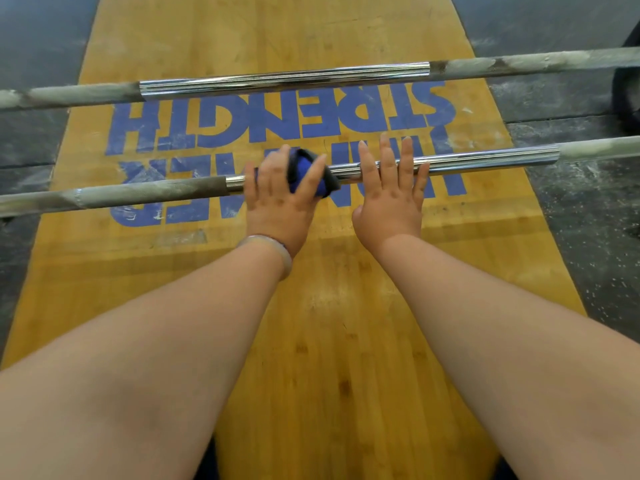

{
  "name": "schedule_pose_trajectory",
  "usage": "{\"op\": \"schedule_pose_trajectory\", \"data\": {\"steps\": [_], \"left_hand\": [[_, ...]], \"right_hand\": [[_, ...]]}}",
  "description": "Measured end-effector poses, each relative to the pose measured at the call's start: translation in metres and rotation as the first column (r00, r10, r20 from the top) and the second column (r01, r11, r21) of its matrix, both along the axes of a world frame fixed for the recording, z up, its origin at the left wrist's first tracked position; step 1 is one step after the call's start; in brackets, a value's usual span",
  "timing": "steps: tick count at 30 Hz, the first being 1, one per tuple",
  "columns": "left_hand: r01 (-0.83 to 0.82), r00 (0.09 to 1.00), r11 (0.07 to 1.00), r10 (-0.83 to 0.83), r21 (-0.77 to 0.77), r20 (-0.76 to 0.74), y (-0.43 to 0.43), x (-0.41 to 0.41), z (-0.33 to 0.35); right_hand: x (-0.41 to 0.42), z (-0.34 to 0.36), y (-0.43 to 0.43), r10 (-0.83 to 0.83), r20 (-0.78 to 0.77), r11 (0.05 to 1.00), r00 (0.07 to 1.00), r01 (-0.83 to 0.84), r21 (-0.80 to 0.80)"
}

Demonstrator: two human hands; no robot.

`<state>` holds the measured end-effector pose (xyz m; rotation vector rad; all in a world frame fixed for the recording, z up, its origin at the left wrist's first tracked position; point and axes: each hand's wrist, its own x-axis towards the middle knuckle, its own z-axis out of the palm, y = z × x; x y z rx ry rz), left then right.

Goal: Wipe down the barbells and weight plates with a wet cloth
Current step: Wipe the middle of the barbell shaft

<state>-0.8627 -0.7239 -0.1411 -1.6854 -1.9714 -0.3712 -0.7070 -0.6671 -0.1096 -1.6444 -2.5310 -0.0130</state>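
Two barbells lie side by side across a wooden platform (311,341) painted with blue lettering (277,123), seen from the head camera, with black rubber floor (31,140) on either side. At far left, the near barbell (485,161) shows a grey, chalk-streaked knurled stretch that gives way to bright chrome toward the middle. Just right of that join, the left hand (277,192), a pale wristband (273,251) on its wrist, grips a bunched blue cloth (304,168) with spread fingers and holds it against the top of the shaft. Just beside it, the right hand (391,195) rests flat on the same bar, fingers straight and laid over the chrome, grasping nothing. Beyond both hands, the far barbell (284,81) runs parallel and well apart from them, chrome in its centre, dull and chalk-caked toward each end. At the far right edge a dark object (627,91) sits by that bar; what it is cannot be told.
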Motion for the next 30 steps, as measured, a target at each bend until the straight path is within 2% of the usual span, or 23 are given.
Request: {"op": "schedule_pose_trajectory", "data": {"steps": [3,8,12,18,21,23,26,29,30], "left_hand": [[0.131,0.99,0.991,-0.132,-0.021,-0.042,0.012,0.011,-0.002],[0.041,0.999,0.999,-0.041,-0.018,-0.017,-0.01,-0.031,0.003],[-0.063,0.998,0.998,0.063,-0.018,-0.003,-0.009,-0.018,0.0],[0.042,0.994,0.994,-0.052,-0.102,-0.096,0.01,-0.019,0.017],[0.075,0.996,0.957,-0.083,-0.282,-0.018,0.014,-0.021,0.039],[0.085,0.996,0.876,-0.077,-0.475,0.038,0.02,-0.023,0.052],[0.151,0.982,0.823,-0.06,-0.548,0.18,0.027,-0.027,0.071],[0.215,0.937,0.734,0.031,-0.644,0.348,0.039,-0.032,0.08],[0.212,0.927,0.732,0.058,-0.647,0.371,0.04,-0.032,0.081]], "right_hand": [[0.0,0.003,0.0,0.009,-0.005,1.0,1.0,-0.01,-0.014],[0.004,0.001,0.001,0.011,-0.027,1.0,1.0,-0.011,-0.008],[0.0,-0.001,0.0,-0.003,-0.003,1.0,1.0,0.003,0.0],[-0.001,0.001,-0.001,0.001,-0.005,1.0,1.0,-0.002,-0.021],[0.0,0.0,-0.007,-0.015,-0.083,1.0,0.996,0.016,0.001],[0.001,-0.001,-0.012,-0.02,-0.085,1.0,0.996,0.019,-0.014],[0.003,-0.001,-0.014,-0.017,-0.055,0.999,0.998,0.014,-0.05],[0.002,0.003,-0.009,-0.003,-0.045,0.999,0.999,0.0,-0.054],[0.002,0.004,-0.007,-0.001,-0.044,0.998,0.999,-0.002,-0.057]]}}
